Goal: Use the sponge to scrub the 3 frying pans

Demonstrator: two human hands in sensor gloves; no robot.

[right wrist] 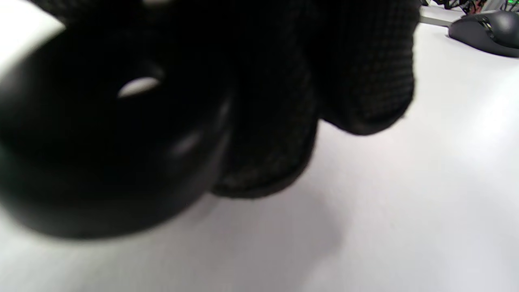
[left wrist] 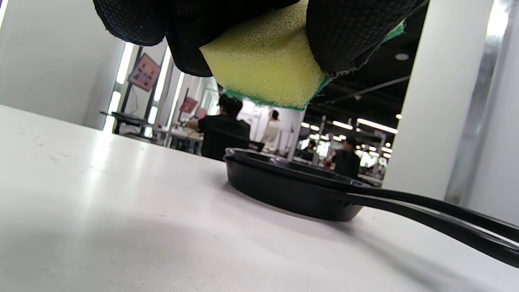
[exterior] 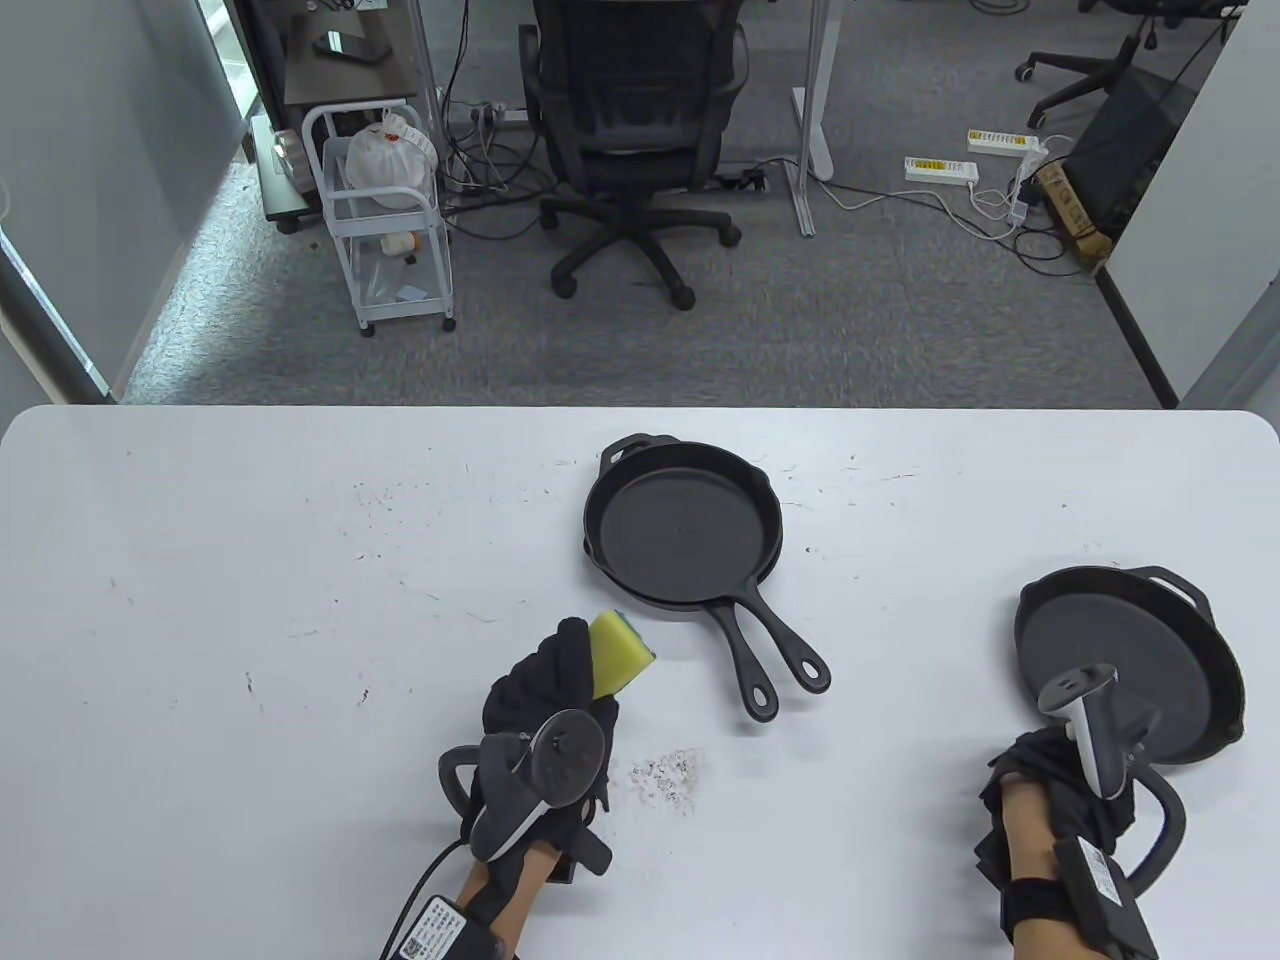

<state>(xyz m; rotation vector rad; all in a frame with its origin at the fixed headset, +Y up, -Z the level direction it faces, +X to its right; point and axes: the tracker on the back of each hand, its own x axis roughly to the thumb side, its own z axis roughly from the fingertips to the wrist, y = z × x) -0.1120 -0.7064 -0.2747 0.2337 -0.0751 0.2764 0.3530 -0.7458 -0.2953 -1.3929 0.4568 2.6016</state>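
Two black frying pans lie stacked mid-table, handles pointing toward the front right; in the left wrist view the stack sits just ahead. My left hand pinches a yellow sponge with a green scouring side, a little left of those handles. Fingers and thumb clamp the sponge above the tabletop. At the right, my right hand grips the handle of the third pan, which stands tilted with a flat grey face up. Gloved fingers curl round its dark handle.
A patch of dark crumbs lies on the white table right of my left hand. Beyond the far edge are an office chair and a white cart. A computer mouse lies on another surface in the right wrist view.
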